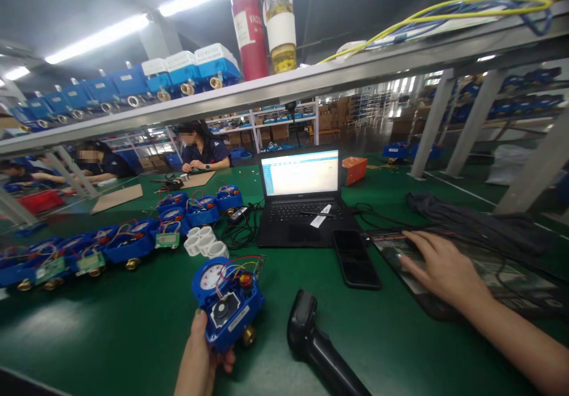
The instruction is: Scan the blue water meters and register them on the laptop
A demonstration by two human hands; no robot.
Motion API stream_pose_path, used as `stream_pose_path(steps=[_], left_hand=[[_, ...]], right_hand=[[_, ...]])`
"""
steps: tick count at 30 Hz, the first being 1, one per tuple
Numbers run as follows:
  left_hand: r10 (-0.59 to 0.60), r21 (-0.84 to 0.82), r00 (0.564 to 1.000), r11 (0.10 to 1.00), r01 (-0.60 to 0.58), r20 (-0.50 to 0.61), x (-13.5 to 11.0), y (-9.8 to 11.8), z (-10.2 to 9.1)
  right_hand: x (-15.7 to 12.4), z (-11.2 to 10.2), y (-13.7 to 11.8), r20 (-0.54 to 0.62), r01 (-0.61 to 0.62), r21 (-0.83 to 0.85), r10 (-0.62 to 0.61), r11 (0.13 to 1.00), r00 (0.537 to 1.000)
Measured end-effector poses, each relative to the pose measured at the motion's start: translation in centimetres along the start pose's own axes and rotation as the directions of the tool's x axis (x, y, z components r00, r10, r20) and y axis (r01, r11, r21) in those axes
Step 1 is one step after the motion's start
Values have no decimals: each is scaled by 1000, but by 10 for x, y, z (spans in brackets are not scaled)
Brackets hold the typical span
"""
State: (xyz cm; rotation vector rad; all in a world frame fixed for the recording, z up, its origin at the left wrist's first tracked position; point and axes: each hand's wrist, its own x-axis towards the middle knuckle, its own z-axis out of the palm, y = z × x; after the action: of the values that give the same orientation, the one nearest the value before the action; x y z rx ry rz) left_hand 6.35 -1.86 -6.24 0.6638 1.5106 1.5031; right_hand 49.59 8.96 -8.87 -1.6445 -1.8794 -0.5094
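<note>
My left hand [202,357] grips a blue water meter [227,301] from below, holding it just above the green table near the front edge; its dial, coloured wires and brass fitting face up. My right hand [440,268] lies palm down with fingers spread on a dark flat keyboard-like panel [489,277] at the right. A black handheld scanner [311,339] lies between my two hands. A dark phone [355,259] rests face up just left of my right hand.
An open laptop [300,197] stands mid-table with cables beside it. Several blue meters [128,245] with green boards line the left side, white rings [205,243] near them. A metal shelf [284,88] overhead carries more meters and bottles. People sit at the far left.
</note>
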Motion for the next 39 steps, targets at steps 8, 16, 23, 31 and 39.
stream_pose_path(steps=[8,16,23,31,39], left_hand=[[13,32,999,999,-15,48,-3,-3,-1],[27,20,997,999,-28,76,-6,-4,-2],[41,10,995,999,-42,95,-6,-5,-3],[29,17,995,999,-30,95,-2,-8,-5],[30,12,997,999,-31,70,-6,0,-2]], right_hand=[[-37,-54,-199,548,-73,487,-240,870,802],[-32,-86,-202,691,-225,613,-375,758,618],[-50,-109,-214,462,-353,887,-536,299,707],[-61,-75,-221,340,-286,940,-607,188,718],[-54,-80,-209,562,-88,658,-409,748,719]])
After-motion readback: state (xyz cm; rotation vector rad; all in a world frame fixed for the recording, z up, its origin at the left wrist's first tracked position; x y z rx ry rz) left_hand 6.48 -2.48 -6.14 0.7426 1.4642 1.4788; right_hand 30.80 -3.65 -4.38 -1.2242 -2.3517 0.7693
